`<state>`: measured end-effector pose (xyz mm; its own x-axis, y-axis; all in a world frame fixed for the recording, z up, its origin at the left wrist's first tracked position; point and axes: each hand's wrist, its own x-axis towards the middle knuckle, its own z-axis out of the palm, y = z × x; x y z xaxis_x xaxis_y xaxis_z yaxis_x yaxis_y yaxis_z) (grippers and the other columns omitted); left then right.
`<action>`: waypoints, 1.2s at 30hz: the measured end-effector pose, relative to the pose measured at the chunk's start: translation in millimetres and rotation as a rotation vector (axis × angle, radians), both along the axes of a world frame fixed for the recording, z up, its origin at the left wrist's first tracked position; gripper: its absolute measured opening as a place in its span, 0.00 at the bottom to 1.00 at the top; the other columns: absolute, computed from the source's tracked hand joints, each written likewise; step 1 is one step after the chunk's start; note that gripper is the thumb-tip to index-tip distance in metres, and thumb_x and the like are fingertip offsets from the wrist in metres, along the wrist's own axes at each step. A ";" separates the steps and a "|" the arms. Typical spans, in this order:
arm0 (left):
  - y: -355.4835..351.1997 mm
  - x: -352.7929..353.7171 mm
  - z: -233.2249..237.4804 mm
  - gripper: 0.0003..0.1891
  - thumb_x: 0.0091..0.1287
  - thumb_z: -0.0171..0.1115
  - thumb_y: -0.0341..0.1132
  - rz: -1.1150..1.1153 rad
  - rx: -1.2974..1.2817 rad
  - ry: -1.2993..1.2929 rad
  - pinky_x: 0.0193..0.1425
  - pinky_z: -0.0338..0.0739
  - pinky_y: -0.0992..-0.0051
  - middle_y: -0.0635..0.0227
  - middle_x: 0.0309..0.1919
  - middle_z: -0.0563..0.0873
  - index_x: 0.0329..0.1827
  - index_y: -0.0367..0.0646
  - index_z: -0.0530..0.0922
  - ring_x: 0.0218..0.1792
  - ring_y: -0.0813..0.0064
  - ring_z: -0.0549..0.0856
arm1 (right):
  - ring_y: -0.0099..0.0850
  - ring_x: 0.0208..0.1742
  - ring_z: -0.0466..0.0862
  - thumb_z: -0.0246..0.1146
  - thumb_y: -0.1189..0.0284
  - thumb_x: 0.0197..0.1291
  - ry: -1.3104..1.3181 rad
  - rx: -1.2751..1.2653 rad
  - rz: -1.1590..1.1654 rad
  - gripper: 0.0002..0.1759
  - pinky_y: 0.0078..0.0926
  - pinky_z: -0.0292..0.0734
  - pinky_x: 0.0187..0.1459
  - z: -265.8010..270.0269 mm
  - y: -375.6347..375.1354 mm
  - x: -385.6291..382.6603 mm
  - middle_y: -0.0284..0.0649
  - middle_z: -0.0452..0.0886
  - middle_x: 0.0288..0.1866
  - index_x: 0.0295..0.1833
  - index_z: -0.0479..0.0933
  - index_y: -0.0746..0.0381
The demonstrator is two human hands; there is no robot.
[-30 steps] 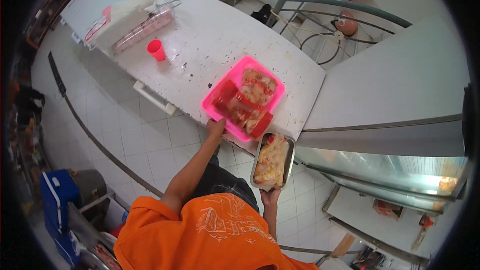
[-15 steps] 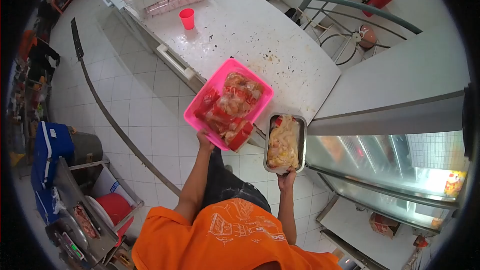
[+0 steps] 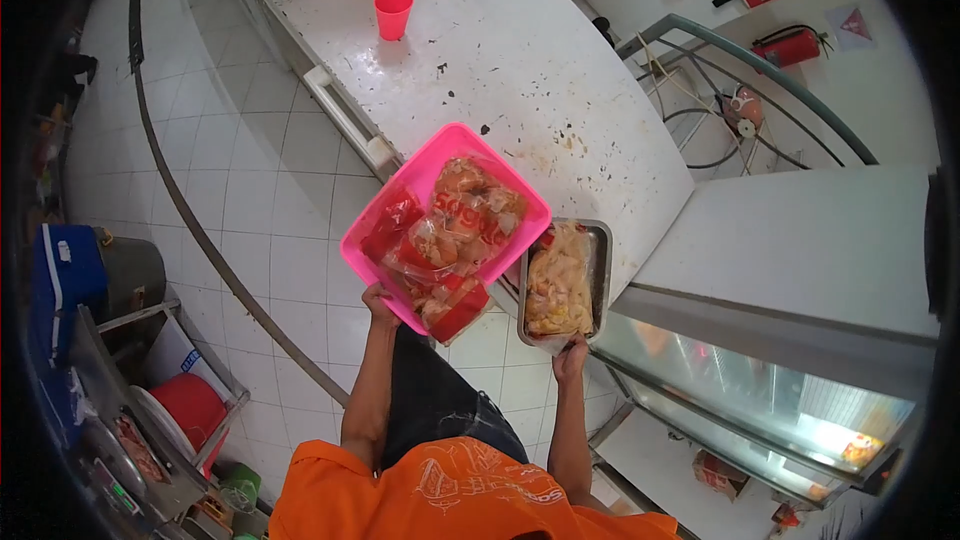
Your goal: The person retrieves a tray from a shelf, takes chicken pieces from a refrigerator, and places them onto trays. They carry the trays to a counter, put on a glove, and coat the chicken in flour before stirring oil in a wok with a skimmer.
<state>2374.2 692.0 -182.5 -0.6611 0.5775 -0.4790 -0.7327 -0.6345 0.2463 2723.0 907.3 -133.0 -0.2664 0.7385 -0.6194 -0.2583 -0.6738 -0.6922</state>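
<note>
The white counter (image 3: 520, 60) stretches ahead, and held in the air over its near edge are a pink plastic tray (image 3: 425, 172) heaped with sealed food packets (image 3: 450, 235) and, just to its right, a steel pan (image 3: 606, 262) full of pale food (image 3: 558, 285). Each is carried by one end: the left hand (image 3: 378, 298) clasps the tray's near corner, and the right hand (image 3: 570, 353) has its fingers closed on the pan's near rim. Both loads look heavy and apt to tip. The tray may flex and its slick packets slide, so a hold under the base would likely be steadier. A red cup (image 3: 393, 12) stands far back on the counter
</note>
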 end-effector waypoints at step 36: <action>-46.0 122.4 95.0 0.13 0.41 0.49 0.37 0.929 -0.489 -0.074 0.23 0.78 0.71 0.60 0.18 0.77 0.26 0.37 0.74 0.17 0.66 0.78 | 0.40 0.54 0.77 0.50 0.68 0.53 0.367 -0.283 1.335 0.21 0.38 0.73 0.56 -12.9 67.2 -288.4 0.43 0.76 0.53 0.52 0.72 0.65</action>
<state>2496.5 646.0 -87.4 -0.7044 -0.4084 -0.5805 -0.0328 -0.7983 0.6014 2434.5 974.5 -145.9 -0.8324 -0.3290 -0.4460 0.5415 -0.6540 -0.5282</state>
